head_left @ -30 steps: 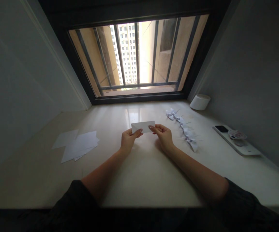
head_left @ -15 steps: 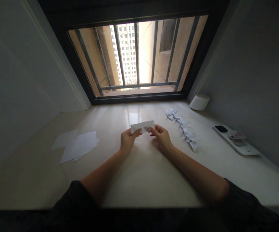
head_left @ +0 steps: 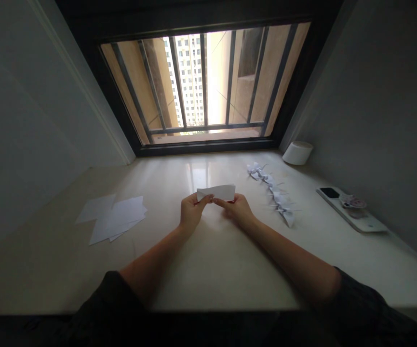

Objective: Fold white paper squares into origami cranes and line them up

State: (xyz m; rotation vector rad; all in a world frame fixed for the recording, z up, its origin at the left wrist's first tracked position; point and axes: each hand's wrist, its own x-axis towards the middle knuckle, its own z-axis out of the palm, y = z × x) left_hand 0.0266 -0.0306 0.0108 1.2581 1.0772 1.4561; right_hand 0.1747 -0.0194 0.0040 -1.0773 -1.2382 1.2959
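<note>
A folded strip of white paper [head_left: 218, 192] is held up above the light countertop, its long side running left to right. My left hand [head_left: 191, 210] pinches its left part, thumb in front and fingers behind. On the other end, my right hand [head_left: 240, 207] grips the same paper, with its thumb stretched along the lower edge toward the left thumb. Both thumb tips nearly meet at the middle of the lower edge. The fingers behind the sheet are mostly hidden.
Several white paper sheets [head_left: 119, 217] lie at the left. A row of folded paper figures [head_left: 273, 190] runs along the right. Beyond it are a white phone [head_left: 365, 222] with a round grip and a white cylindrical object [head_left: 298, 153]. A barred window [head_left: 204, 86] stands behind the counter [head_left: 226, 270].
My right thumb has slid left along the paper's lower edge toward the left thumb. The paper has shifted slightly right and down, and its upper edge now curves.
</note>
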